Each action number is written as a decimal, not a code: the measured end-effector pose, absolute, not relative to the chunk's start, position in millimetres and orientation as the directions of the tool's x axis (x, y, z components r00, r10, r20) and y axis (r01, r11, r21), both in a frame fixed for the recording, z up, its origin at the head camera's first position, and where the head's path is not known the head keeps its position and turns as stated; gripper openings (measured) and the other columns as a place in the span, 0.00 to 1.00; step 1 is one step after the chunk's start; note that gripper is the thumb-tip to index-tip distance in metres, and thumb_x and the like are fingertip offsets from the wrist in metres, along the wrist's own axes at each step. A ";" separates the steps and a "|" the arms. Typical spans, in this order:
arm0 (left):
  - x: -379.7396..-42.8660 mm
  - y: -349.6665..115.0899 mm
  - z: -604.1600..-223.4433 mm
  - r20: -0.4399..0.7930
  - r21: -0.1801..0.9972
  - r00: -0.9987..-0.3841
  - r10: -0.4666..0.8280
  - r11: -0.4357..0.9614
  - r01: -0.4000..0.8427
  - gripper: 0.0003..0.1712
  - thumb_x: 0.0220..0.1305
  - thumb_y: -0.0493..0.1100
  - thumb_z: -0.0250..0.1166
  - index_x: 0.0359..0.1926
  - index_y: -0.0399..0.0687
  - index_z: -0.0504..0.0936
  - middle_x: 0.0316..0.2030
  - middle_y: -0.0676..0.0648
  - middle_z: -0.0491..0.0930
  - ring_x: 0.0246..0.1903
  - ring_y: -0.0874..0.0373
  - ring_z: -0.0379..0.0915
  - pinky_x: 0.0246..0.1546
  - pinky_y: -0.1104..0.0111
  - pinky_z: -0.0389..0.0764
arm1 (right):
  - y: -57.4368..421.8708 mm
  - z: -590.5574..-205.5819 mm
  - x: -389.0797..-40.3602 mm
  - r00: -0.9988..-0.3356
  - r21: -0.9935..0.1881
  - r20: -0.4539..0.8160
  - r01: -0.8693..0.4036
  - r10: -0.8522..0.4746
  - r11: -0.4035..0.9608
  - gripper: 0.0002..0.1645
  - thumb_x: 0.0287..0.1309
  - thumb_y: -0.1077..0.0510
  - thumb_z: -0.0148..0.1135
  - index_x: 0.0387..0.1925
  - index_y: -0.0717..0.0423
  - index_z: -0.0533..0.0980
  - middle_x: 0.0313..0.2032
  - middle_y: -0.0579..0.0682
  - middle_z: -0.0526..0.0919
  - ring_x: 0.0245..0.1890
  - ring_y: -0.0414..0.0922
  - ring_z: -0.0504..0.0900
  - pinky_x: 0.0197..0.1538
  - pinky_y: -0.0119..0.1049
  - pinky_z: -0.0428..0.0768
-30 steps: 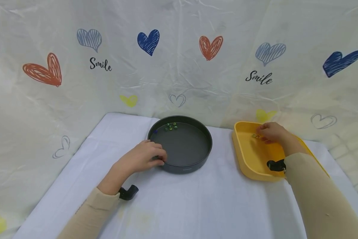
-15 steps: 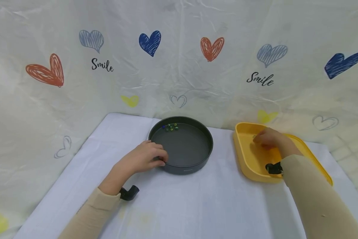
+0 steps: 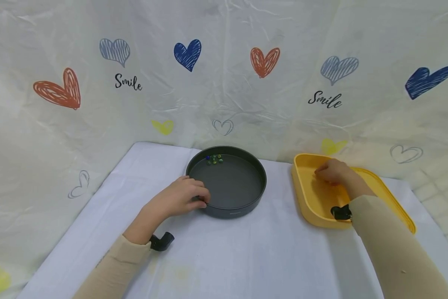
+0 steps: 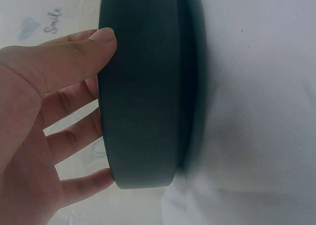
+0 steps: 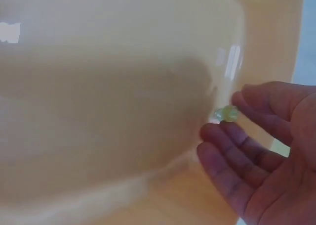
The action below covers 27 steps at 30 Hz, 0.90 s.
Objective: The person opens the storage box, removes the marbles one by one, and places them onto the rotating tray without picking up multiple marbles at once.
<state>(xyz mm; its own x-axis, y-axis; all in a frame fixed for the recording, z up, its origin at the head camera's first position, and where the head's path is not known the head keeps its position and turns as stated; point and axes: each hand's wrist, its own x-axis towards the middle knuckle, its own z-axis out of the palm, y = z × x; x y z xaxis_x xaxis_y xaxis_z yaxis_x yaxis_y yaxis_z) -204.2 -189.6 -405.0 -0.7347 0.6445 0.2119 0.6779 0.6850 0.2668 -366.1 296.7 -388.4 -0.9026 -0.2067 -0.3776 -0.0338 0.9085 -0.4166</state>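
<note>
A round dark cake pan (image 3: 229,182) sits on the white cloth. My left hand (image 3: 184,196) grips its near-left rim. In the left wrist view the thumb (image 4: 104,35) presses the outer wall, with the other fingers behind the rim. Several small green marbles (image 3: 214,159) and a blue one (image 3: 207,157) lie at the pan's far left. My right hand (image 3: 334,171) reaches into the yellow tray (image 3: 302,203), near its far-left corner. In the right wrist view a yellow-green marble (image 5: 230,113) is pinched between thumb and fingertips, with a paler clear marble (image 5: 217,114) beside it.
White cloth (image 3: 227,257) covers the table around the pan and tray. Behind stands a pale sheet (image 3: 224,95) printed with hearts and "Smile". The tray's right side is hidden partly by the right forearm (image 3: 392,241).
The blue marble has rolled right along the pan's far edge to the green ones. My right hand has lowered and moved onto the marbles in the tray. The left hand keeps its hold.
</note>
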 end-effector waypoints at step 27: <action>-205.1 -190.0 -407.0 0.225 0.269 -0.727 0.649 0.675 0.686 0.07 0.58 0.46 0.74 0.34 0.63 0.84 0.33 0.65 0.78 0.36 0.64 0.75 0.52 0.53 0.70 | 221.8 -363.6 -320.7 -0.922 -0.993 -0.082 0.108 -0.379 -0.050 0.07 0.71 0.61 0.56 0.47 0.56 0.78 0.40 0.49 0.84 0.40 0.42 0.86 0.48 0.35 0.84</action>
<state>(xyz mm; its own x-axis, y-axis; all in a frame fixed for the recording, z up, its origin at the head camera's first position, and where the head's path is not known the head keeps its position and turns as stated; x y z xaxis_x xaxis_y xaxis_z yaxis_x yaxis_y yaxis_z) -205.1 -190.0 -407.0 -0.7269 0.6490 0.2248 0.6864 0.6755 0.2694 -320.7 221.8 -363.6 -0.9217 -0.3793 -0.0815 0.1085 -0.0502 -0.9928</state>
